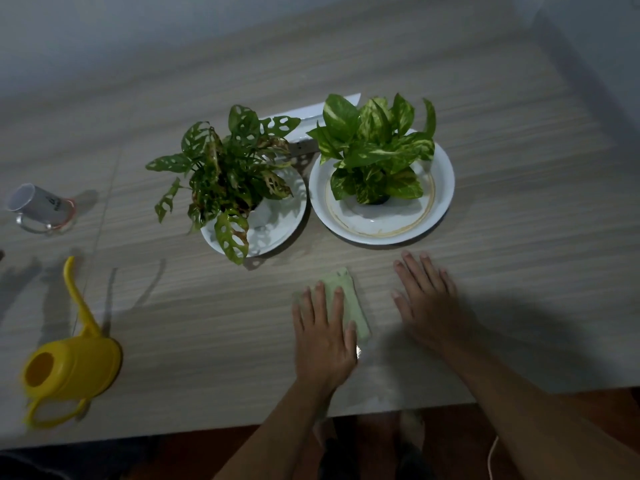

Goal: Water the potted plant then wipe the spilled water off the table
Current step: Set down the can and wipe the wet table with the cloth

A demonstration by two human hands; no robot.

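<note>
Two potted plants stand on white plates on the wooden table (502,188): a holey-leaved one (228,174) on the left plate (280,223) and a variegated one (374,147) on the right plate (440,188). In front of them my left hand (323,330) presses flat on a folded pale green cloth (351,306), fingers spread over it. My right hand (427,299) rests flat on the bare tabletop just right of the cloth, holding nothing. A yellow watering can (69,362) sits at the near left, spout pointing away from me.
A clear glass mug (38,206) stands at the far left edge. A white sheet (304,112) lies behind the plants. The table's near edge (207,429) runs just behind my forearms, with dark floor below.
</note>
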